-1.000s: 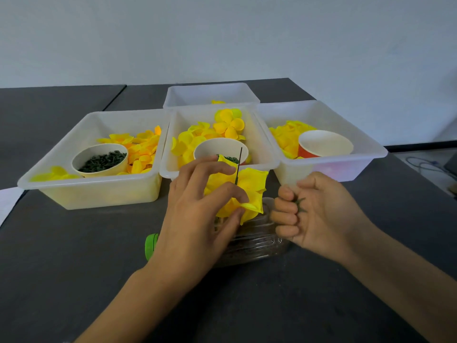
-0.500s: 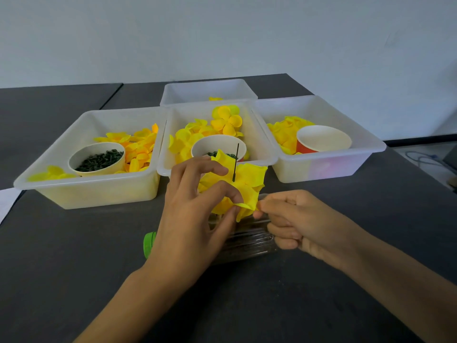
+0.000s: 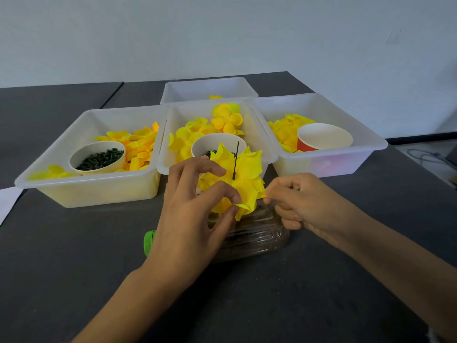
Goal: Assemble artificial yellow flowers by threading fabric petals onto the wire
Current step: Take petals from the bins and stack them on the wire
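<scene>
A yellow fabric flower (image 3: 243, 177) sits threaded on a thin dark wire (image 3: 235, 160) that sticks up through its middle. My left hand (image 3: 195, 219) pinches the flower's lower left petals between thumb and fingers. My right hand (image 3: 301, 204) has its fingers curled, and its fingertips pinch the flower's right petal edge; a small green piece shows inside the fist. The flower hangs just above a clear plastic bottle (image 3: 254, 233) with a green cap (image 3: 149, 245), lying on its side.
Three white bins stand behind: the left bin (image 3: 81, 194) holds petals and a cup of dark green pieces (image 3: 99, 158), the middle bin (image 3: 257, 127) petals and a cup, the right bin (image 3: 333, 167) petals and a red cup (image 3: 324, 137). A fourth bin (image 3: 209, 90) stands farther back.
My right hand has moved left from beside the flower and now pinches its right petal edge. My left hand keeps its hold on the flower.
</scene>
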Demonstrator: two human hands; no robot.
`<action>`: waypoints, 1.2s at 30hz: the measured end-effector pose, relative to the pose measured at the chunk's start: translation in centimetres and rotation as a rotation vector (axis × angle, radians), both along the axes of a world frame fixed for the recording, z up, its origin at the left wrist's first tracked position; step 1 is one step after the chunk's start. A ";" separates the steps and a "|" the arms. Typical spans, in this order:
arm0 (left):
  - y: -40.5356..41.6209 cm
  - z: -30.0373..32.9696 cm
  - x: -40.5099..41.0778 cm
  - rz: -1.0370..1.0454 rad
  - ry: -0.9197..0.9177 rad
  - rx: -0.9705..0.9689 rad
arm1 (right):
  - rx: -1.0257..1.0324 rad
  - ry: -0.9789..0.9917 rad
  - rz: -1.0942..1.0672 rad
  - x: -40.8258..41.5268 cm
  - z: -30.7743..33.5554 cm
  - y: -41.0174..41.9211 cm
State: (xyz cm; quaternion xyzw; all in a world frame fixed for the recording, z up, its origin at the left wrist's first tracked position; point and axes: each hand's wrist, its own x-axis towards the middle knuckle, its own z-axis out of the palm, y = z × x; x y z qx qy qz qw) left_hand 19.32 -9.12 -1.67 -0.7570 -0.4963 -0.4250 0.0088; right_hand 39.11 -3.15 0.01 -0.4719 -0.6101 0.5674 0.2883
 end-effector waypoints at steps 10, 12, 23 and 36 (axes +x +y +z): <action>0.1 -0.3 -0.1 0.009 0.024 -0.004 | 0.066 -0.078 0.008 -0.2 0.3 0.9; 0.1 -0.4 -0.1 0.018 0.030 0.000 | 0.090 -0.066 0.023 -0.3 0.3 0.4; 0.1 -1.1 0.1 0.067 0.040 0.048 | 0.085 -0.008 0.039 -0.7 0.6 -1.1; 0.1 -1.6 -0.1 0.062 0.007 0.108 | -0.001 0.130 -0.021 -0.9 -0.8 -1.4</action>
